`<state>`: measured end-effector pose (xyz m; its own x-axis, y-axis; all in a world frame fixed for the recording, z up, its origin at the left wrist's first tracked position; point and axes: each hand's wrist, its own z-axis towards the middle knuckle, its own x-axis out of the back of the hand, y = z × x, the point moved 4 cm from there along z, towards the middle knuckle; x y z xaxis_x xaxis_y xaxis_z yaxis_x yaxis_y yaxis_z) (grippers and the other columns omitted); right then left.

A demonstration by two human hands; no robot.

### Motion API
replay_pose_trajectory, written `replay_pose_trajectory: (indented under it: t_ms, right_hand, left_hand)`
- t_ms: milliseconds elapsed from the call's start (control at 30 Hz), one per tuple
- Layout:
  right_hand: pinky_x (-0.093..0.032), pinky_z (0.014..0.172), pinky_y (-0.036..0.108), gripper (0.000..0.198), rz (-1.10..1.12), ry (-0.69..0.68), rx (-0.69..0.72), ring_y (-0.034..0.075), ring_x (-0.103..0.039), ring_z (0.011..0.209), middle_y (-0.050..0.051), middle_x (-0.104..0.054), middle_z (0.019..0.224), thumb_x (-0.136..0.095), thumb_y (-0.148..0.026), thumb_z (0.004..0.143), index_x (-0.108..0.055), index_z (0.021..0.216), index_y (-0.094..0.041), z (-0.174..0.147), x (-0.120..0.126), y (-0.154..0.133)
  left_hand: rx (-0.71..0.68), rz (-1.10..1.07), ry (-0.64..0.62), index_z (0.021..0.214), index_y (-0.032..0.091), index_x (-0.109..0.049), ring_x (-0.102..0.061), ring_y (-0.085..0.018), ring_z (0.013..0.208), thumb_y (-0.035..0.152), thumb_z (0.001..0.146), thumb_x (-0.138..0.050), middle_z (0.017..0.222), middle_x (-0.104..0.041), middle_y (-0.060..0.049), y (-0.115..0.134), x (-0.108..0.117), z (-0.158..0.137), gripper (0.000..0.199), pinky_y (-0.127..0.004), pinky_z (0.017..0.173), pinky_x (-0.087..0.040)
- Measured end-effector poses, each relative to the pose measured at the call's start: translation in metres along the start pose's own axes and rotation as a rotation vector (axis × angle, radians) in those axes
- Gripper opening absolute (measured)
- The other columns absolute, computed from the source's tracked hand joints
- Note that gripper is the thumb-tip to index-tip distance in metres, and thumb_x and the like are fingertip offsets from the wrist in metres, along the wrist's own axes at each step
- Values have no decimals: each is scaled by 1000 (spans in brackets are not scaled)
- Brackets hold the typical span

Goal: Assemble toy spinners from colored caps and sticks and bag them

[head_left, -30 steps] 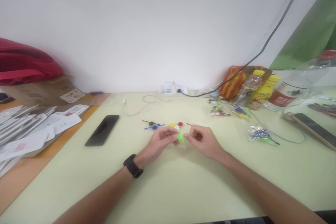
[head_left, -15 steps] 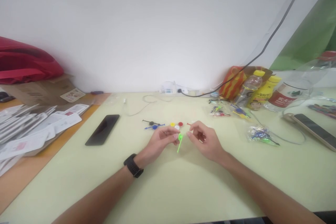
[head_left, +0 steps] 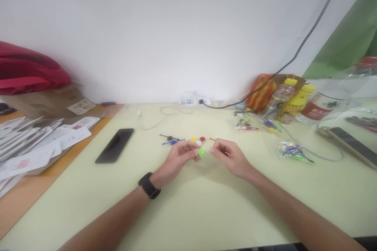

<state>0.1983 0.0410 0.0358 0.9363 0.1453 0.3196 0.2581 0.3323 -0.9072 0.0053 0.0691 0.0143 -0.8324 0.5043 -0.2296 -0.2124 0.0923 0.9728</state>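
My left hand (head_left: 181, 156), with a black watch on its wrist, pinches a bright green arrow spinner (head_left: 201, 152) between thumb and fingertips. Its round middle shows, while its pointer cannot be made out. Close by on the right, my right hand (head_left: 231, 157) is curled with thumb and index finger together, apart from the green piece, and nothing shows in it. Beyond the hands lie a black arrow spinner (head_left: 170, 138), a blue arrow spinner (head_left: 173, 142), a yellow disc (head_left: 193, 139), a red disc (head_left: 202, 139) and a white disc (head_left: 198, 142). A red pointer tip (head_left: 212, 139) peeks out behind my right hand.
A black phone (head_left: 114, 146) lies left; another phone (head_left: 355, 146) lies far right. Plastic bags of spinners (head_left: 294, 151) and bottles (head_left: 297, 104) are on the right. Papers (head_left: 32, 149) and a cardboard box (head_left: 44, 102) fill the left side. A cable (head_left: 294, 57) runs down the wall.
The green spinner's pointer, which hung down toward me, no longer shows; only the round middle does. My right thumb and index finger have drawn closer together.
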Motion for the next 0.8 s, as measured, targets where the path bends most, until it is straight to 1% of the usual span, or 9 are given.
replay_pose_trajectory:
  t_ms: [133,267,467,633,800]
  right_hand:
    - [-28,52,25,37,-75,51,-51,10,-33,55,-5,-38,61,-61,-36,93,-40,66,-21,-1,-3,5]
    - [-26,50,25,39,-122,68,-79,9,-32,53,-6,-35,58,-64,-35,89,-38,63,-21,-1,-4,9]
    - [-25,50,24,40,-116,68,-55,9,-32,53,-6,-35,57,-65,-34,88,-37,62,-21,-1,-4,8]
    - [-25,50,24,41,-126,60,-48,9,-32,52,-7,-35,56,-66,-34,88,-38,62,-21,0,-5,9]
    - [-26,50,25,40,-131,55,-29,9,-33,53,-6,-37,57,-64,-33,90,-38,62,-21,-1,-4,7]
  left_hand:
    - [3,-7,0,100,16,-75,-64,-16,77,29,86,-79,84,-69,-6,0,0,0,20,-29,76,-50]
    - [-1,-1,-10,101,17,-75,-64,-15,77,29,86,-78,85,-69,-5,-1,-1,0,20,-29,76,-50]
    - [4,12,-16,100,16,-75,-65,-15,76,30,86,-79,84,-69,-5,-1,-2,0,20,-29,76,-51]
    - [12,15,-38,101,16,-75,-66,-16,78,30,87,-78,88,-70,-6,-2,-3,0,20,-30,77,-51]
    - [17,20,-28,102,17,-76,-65,-16,79,30,86,-78,88,-70,-5,-2,-2,0,21,-30,77,-52]
